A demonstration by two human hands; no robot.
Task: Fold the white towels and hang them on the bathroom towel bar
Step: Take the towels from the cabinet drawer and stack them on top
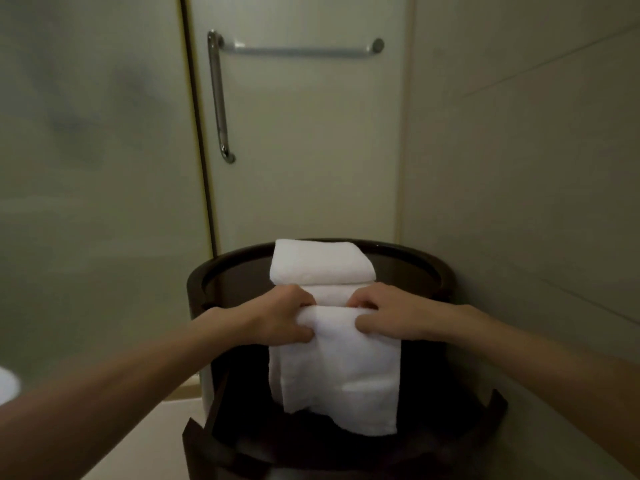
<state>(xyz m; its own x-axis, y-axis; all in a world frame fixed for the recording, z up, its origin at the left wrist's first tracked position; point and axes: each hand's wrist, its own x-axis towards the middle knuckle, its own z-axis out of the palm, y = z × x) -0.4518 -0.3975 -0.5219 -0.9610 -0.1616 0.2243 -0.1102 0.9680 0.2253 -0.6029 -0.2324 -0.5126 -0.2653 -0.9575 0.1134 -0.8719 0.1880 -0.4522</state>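
A white towel [341, 368] lies over the front rim of a dark round side table [408, 268], its lower part hanging down the front. A folded white towel [320, 261] rests on the tabletop just behind it. My left hand [284, 315] grips the hanging towel's top fold at its left end, fingers curled over it. At the right end of the same fold, my right hand [384, 315] pinches it. The metal towel bar [301, 50] runs level across the frosted glass door, high above the table, and is bare.
A long vertical metal door handle [219, 98] is fixed at the door's left edge. Frosted glass panels stand to the left, a tiled wall [536, 150] close on the right. A white object [7, 386] shows at the lower left edge.
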